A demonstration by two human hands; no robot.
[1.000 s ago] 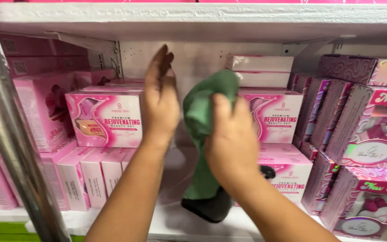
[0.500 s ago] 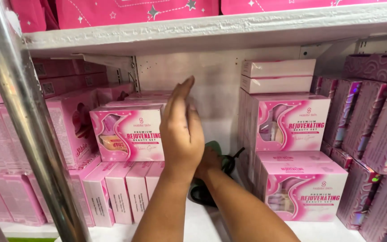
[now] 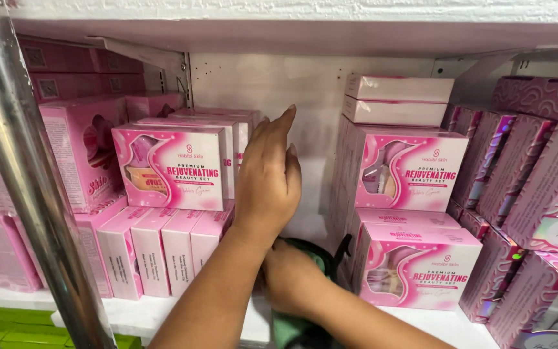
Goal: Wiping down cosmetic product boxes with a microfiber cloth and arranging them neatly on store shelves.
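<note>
Reaching into the gap between two stacks of pink boxes, your left hand (image 3: 267,184) stands upright with fingers extended and close together, its palm side against the right end of the left-hand box stack (image 3: 175,167); it grips nothing. Your right hand (image 3: 290,276) sits lower and nearer, crossing under the left forearm, fingers curled down onto a green cloth (image 3: 305,258) that lies bunched on the white shelf (image 3: 130,315). How tightly those fingers close you cannot tell, since the knuckles hide them. The cloth trails from the gap toward the near shelf edge, its long axis running far to near, with a darker piece showing at its far right. Open room is narrow: the gap is bounded on the right by the right-hand box stack (image 3: 411,174), behind by the white back wall (image 3: 272,81), above by the upper shelf (image 3: 292,35). A metal pole (image 3: 30,187) slants across the near left.
</note>
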